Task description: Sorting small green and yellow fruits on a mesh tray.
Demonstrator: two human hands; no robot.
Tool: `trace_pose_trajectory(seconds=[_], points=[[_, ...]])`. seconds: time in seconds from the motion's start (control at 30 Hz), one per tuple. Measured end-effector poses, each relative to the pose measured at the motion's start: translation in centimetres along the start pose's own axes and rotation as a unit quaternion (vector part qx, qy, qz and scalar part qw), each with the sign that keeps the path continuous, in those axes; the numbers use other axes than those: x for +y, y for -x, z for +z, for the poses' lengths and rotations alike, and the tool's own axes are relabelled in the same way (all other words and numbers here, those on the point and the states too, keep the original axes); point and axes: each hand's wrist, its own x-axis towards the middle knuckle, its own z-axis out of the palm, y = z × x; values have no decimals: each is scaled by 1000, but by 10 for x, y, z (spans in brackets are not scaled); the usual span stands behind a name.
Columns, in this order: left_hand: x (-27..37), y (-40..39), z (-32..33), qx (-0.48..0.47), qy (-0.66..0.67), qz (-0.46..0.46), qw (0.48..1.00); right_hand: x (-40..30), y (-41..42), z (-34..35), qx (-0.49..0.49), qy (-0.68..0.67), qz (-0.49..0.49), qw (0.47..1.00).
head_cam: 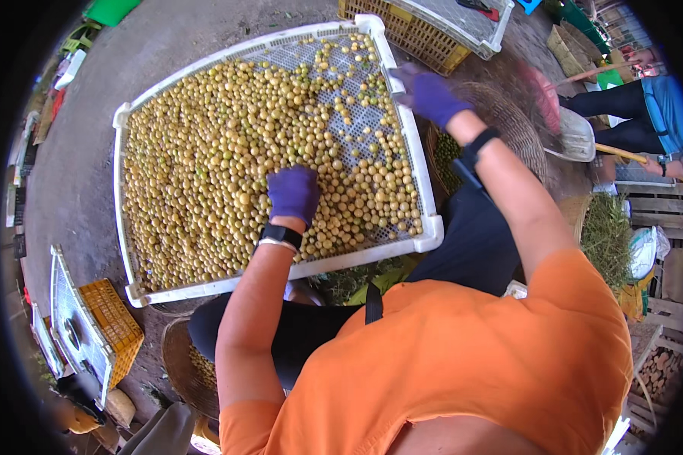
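Observation:
A large white-rimmed mesh tray (407,149) lies tilted in view before me, spread with small round yellow-green fruits (216,159). My left hand (293,194), in a purple glove, rests on the fruits near the middle of the tray. Its fingers are turned down and hidden, so what they hold cannot be seen. My right hand (432,95), gloved too and blurred, is over the tray's right rim. Its fingers point toward the tray and look apart, with nothing visible in them. Under my right forearm is a wicker basket (503,122); greener fruits (447,156) show beside it.
A yellow plastic crate (404,34) bearing another mesh tray stands beyond the far rim. Another crate (111,313) is at the lower left. A basket (185,369) with fruits sits by my left knee. At right, a person in blue (660,114) holds a shovel (575,136).

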Motion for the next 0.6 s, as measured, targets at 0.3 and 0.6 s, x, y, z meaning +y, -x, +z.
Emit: trace_pose_trajectory(seconds=[0.3, 0.6], points=[[0, 10, -8, -11, 10, 4, 1000, -113, -53, 60, -206, 111, 24, 972], [-3, 13, -2, -53, 30, -16, 998, -13, -148, 80, 59, 112, 134, 983]])
